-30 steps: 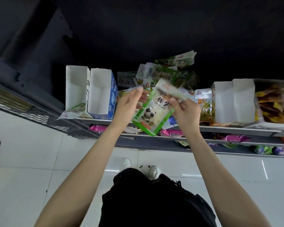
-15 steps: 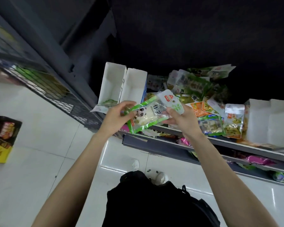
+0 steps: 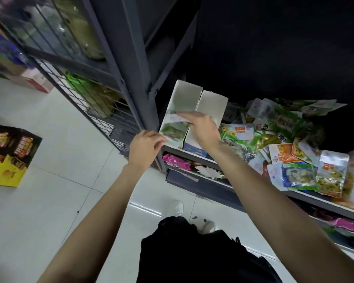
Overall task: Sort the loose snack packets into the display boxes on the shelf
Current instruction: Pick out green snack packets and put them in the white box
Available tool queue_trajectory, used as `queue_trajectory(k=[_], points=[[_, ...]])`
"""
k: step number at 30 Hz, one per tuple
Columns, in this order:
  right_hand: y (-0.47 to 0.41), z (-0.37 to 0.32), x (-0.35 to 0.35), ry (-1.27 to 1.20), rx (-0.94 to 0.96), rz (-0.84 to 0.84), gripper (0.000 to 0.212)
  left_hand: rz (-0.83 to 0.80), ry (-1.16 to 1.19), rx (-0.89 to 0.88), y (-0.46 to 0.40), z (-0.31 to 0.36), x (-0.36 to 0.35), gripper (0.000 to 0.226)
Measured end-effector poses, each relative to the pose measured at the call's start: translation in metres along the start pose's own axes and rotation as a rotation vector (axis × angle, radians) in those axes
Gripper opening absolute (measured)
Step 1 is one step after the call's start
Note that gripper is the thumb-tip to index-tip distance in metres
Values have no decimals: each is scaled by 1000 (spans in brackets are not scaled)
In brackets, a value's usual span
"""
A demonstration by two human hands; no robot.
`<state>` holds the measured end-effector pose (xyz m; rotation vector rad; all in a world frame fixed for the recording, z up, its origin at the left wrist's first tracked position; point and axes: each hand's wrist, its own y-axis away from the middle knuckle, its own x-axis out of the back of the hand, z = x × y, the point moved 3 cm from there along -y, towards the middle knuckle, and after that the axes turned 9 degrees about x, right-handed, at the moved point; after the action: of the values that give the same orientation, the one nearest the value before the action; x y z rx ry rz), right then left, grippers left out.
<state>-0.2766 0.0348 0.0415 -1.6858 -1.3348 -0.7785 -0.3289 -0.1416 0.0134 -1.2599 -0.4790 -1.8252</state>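
Two white display boxes, loose packets heaped to their right

We see the left display box (image 3: 177, 111) upright at the shelf (image 3: 192, 153) end holding green-white packets (image 3: 173, 131); second box (image 3: 209, 107) touches it, contents hidden. Loose snack packets (image 3: 284, 144), green, orange and silver, lie overlapping, spilling to the shelf edge.

the display boxes (image 3: 212, 105) in front of me are matt white cardboard, the loose packets (image 3: 294, 172) glossy crinkled plastic, the shelf (image 3: 204, 188) dull grey painted metal, the floor (image 3: 49, 201) shiny smooth tile.

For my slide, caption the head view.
Right hand lowers a green packet into the leftmost display box; left hand steadies it.
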Motion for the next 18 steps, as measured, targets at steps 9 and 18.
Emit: queue_trajectory(k=[9,18], points=[[2,-11,-43,334,60,-296,35,66,17,-53,1,-3,2,13],[77,0,12,-227,-63,-86,30,247,73,-128,30,32,13,10]])
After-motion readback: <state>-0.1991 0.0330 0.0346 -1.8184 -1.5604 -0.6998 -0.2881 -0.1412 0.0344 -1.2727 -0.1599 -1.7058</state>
